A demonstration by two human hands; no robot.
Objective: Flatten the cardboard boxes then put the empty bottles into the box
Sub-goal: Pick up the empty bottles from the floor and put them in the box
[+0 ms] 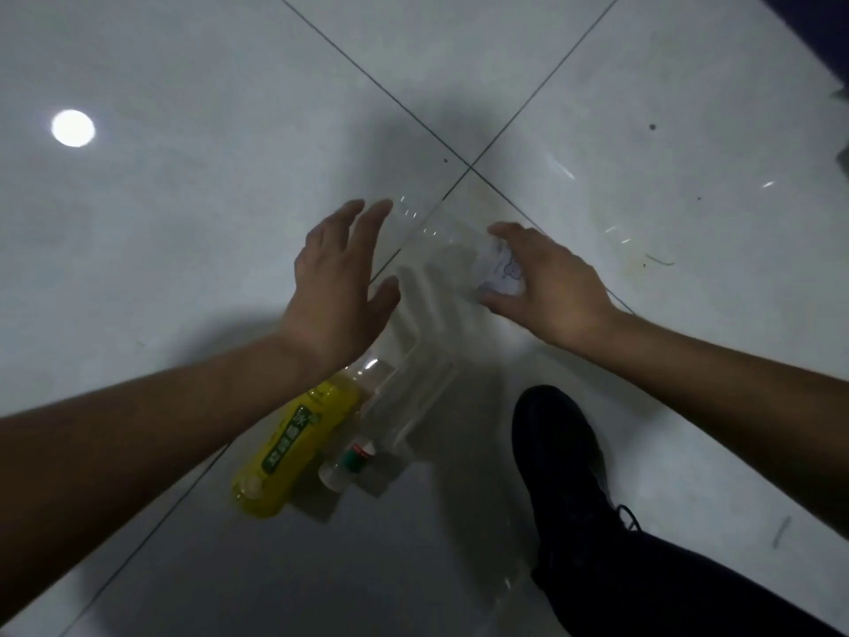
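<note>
A: how many bottles, lower middle of the frame?
B: two for sure, one yellow-label bottle (294, 445) and one small clear bottle (347, 466). Plus two hands, left (342, 287), right (546, 287), and one black shoe (563, 457).

A yellow-labelled bottle (294, 445) and a small clear bottle (349, 466) lie side by side on the floor tiles (183, 223), touching.
</note>
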